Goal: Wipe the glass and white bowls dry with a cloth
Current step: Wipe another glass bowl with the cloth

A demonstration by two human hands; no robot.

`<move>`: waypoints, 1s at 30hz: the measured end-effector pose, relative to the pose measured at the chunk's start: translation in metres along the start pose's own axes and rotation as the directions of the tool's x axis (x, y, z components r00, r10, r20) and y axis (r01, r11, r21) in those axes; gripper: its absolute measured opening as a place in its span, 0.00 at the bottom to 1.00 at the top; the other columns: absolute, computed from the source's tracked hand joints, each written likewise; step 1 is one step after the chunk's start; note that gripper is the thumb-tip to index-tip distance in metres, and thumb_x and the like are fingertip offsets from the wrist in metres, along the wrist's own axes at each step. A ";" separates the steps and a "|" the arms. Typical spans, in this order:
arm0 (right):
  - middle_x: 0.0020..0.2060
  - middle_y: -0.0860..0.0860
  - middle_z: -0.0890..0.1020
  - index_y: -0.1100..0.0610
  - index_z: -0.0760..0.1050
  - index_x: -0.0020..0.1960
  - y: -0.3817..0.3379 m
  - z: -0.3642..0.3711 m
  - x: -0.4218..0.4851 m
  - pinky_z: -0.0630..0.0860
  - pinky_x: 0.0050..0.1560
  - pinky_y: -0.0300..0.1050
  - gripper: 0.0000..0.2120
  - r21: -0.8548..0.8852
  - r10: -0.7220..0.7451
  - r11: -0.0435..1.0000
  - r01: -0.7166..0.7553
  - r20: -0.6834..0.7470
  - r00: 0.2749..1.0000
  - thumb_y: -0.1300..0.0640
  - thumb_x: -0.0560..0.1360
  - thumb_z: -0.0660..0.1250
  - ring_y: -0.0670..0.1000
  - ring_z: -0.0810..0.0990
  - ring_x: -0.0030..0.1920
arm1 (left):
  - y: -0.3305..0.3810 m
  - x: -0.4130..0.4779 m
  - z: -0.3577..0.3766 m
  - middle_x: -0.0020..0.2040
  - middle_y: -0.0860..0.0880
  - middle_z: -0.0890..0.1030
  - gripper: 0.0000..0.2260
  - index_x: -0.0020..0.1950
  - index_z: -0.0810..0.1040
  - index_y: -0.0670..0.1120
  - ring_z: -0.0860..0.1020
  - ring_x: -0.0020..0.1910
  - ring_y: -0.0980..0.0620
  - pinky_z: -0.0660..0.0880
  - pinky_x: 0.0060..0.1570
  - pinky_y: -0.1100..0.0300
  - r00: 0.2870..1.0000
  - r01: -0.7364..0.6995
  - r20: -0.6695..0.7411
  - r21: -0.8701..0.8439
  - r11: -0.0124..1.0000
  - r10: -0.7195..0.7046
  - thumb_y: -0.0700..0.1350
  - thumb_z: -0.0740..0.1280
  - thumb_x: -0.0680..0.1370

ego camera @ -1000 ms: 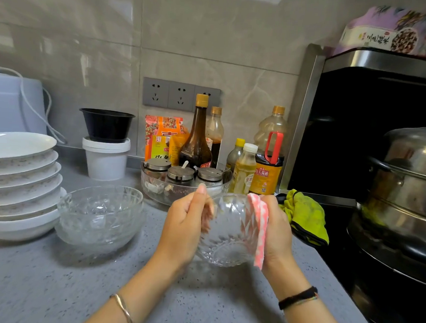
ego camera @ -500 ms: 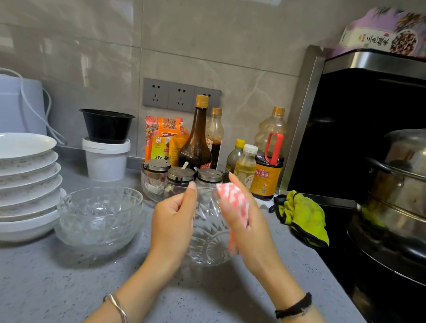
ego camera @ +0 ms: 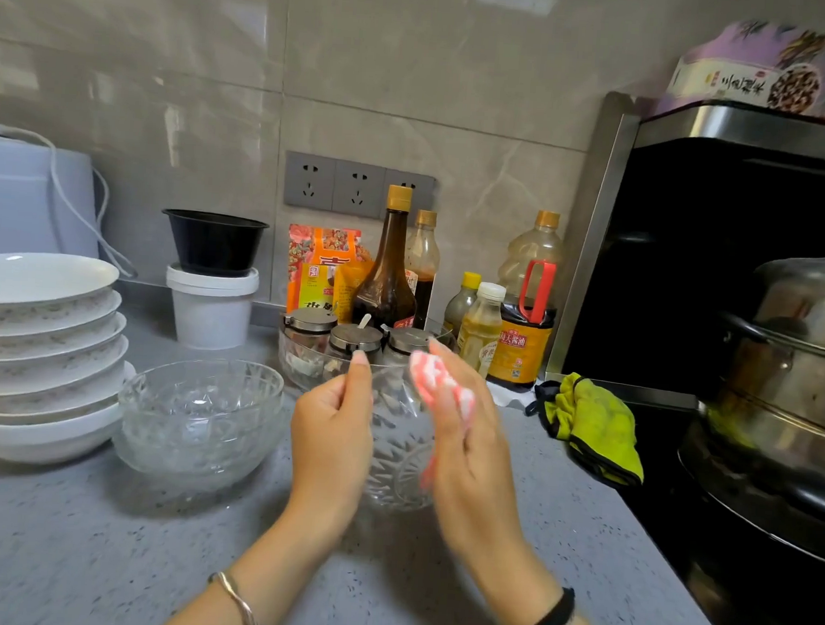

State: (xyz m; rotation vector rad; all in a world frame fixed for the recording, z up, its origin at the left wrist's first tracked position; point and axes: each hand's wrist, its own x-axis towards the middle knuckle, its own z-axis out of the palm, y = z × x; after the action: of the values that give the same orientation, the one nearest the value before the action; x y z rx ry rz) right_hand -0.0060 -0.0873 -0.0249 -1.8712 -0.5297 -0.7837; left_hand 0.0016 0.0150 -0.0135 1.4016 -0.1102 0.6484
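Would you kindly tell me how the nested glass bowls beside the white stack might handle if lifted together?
The nested glass bowls look thick and cut-patterned, so probably heavy for their size. Glossy glass may slip in a grip. The upper one, only nested, could shift and chip.

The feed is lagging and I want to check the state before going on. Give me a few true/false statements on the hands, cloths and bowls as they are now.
1. The left hand grips the glass bowl that is being wiped. True.
2. The right hand holds the yellow-green cloth. False: it holds a pink-and-white cloth. The yellow-green one lies on the counter, off to the right.
3. The white bowls stand stacked to the left of the stacked glass bowls. True.
4. The black bowl stands on the counter beside the white tub. False: it sits on top of the tub.
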 end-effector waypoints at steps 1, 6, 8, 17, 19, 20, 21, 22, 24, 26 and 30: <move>0.67 0.38 0.71 0.42 0.66 0.71 0.001 0.002 0.000 0.69 0.67 0.49 0.22 -0.096 -0.086 0.992 0.087 0.013 0.996 0.39 0.81 0.49 0.42 0.69 0.68 | -0.002 0.002 -0.001 0.22 0.53 0.63 0.24 0.26 0.63 0.43 0.60 0.23 0.57 0.59 0.25 0.65 1.000 -0.002 -0.009 -0.015 1.000 0.002 0.52 0.58 0.81; 0.69 0.42 0.71 0.46 0.68 0.70 0.004 0.000 0.002 0.61 0.72 0.54 0.20 -0.350 -0.353 0.866 0.357 0.077 0.932 0.44 0.82 0.50 0.45 0.64 0.72 | -0.002 0.000 0.003 0.30 0.41 0.76 0.25 0.36 0.76 0.35 0.71 0.30 0.51 0.68 0.32 0.57 1.000 0.003 0.023 -0.083 0.997 -0.001 0.53 0.57 0.81; 0.63 0.39 0.75 0.44 0.69 0.68 0.003 -0.004 0.003 0.72 0.63 0.46 0.20 -0.092 -0.148 0.985 0.146 -0.009 0.989 0.40 0.81 0.51 0.40 0.73 0.63 | -0.001 -0.002 0.003 0.24 0.47 0.68 0.26 0.30 0.67 0.35 0.65 0.25 0.55 0.63 0.27 0.61 1.000 0.011 -0.006 -0.071 0.997 -0.011 0.52 0.58 0.81; 0.63 0.39 0.74 0.44 0.72 0.67 0.001 -0.005 0.003 0.65 0.64 0.31 0.19 -0.142 -0.129 0.983 0.119 -0.067 0.989 0.42 0.80 0.54 0.41 0.70 0.67 | 0.006 -0.005 0.007 0.22 0.55 0.58 0.24 0.26 0.59 0.48 0.56 0.23 0.58 0.55 0.23 0.64 0.999 -0.042 0.012 -0.047 0.998 0.043 0.49 0.58 0.82; 0.61 0.38 0.75 0.46 0.74 0.65 -0.004 -0.009 0.006 0.70 0.61 0.33 0.18 -0.041 -0.065 0.997 0.063 -0.037 0.997 0.42 0.80 0.56 0.42 0.73 0.64 | 0.006 -0.004 0.005 0.21 0.55 0.58 0.24 0.26 0.58 0.48 0.56 0.22 0.58 0.54 0.23 0.64 0.998 -0.052 0.028 -0.043 0.998 0.053 0.49 0.58 0.81; 0.59 0.37 0.76 0.44 0.76 0.62 -0.007 -0.010 0.008 0.74 0.52 0.33 0.16 0.069 0.013 0.998 -0.010 -0.037 0.999 0.41 0.80 0.57 0.41 0.78 0.56 | 0.006 -0.003 0.004 0.21 0.55 0.58 0.24 0.26 0.58 0.48 0.56 0.22 0.58 0.54 0.23 0.64 0.998 -0.049 0.035 -0.043 0.998 0.050 0.49 0.59 0.81; 0.56 0.36 0.78 0.42 0.76 0.59 -0.010 -0.012 0.009 0.75 0.41 0.33 0.14 0.185 0.118 0.976 -0.113 -0.021 0.993 0.40 0.79 0.57 0.40 0.80 0.43 | 0.006 -0.003 0.003 0.21 0.55 0.58 0.24 0.26 0.58 0.48 0.56 0.22 0.57 0.54 0.23 0.64 0.998 -0.039 0.039 -0.051 0.998 0.041 0.50 0.59 0.81; 0.51 0.35 0.80 0.40 0.75 0.56 -0.011 -0.014 0.010 0.73 0.33 0.34 0.13 0.265 0.230 0.939 -0.221 -0.003 0.973 0.39 0.77 0.57 0.42 0.77 0.31 | 0.005 -0.003 0.002 0.22 0.54 0.58 0.24 0.26 0.58 0.48 0.56 0.23 0.57 0.55 0.23 0.64 0.999 -0.021 0.040 -0.062 0.998 0.023 0.50 0.59 0.81; 0.44 0.40 0.84 0.40 0.75 0.51 -0.011 -0.017 0.013 0.78 0.36 0.45 0.10 0.366 0.378 0.862 -0.351 -0.002 0.926 0.41 0.76 0.56 0.55 0.76 0.26 | 0.003 -0.004 0.000 0.24 0.50 0.59 0.23 0.27 0.59 0.47 0.58 0.24 0.54 0.58 0.25 0.61 0.999 0.030 0.039 -0.110 0.993 -0.025 0.51 0.59 0.81; 0.40 0.50 0.85 0.44 0.78 0.44 -0.010 -0.021 0.017 0.78 0.47 0.55 0.11 0.475 0.457 0.791 -0.385 -0.041 0.888 0.46 0.79 0.58 0.62 0.80 0.39 | -0.001 -0.003 -0.001 0.28 0.45 0.62 0.24 0.28 0.60 0.44 0.61 0.30 0.47 0.62 0.32 0.55 0.995 0.087 0.068 -0.190 0.978 -0.076 0.54 0.62 0.79; 0.27 0.46 0.82 0.52 0.75 0.39 -0.006 -0.032 0.019 0.76 0.31 0.37 0.11 0.557 0.523 0.722 -0.412 -0.048 0.851 0.54 0.80 0.61 0.43 0.82 0.29 | -0.007 -0.001 0.003 0.33 0.42 0.68 0.28 0.30 0.62 0.37 0.66 0.35 0.45 0.64 0.39 0.52 0.980 0.127 0.175 -0.210 0.969 -0.090 0.58 0.62 0.78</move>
State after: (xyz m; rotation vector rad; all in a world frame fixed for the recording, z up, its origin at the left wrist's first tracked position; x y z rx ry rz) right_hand -0.0061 -0.1141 0.0020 -1.2966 -0.0958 -0.4127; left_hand 0.0048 0.0118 -0.0201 1.2353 -0.2282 0.4149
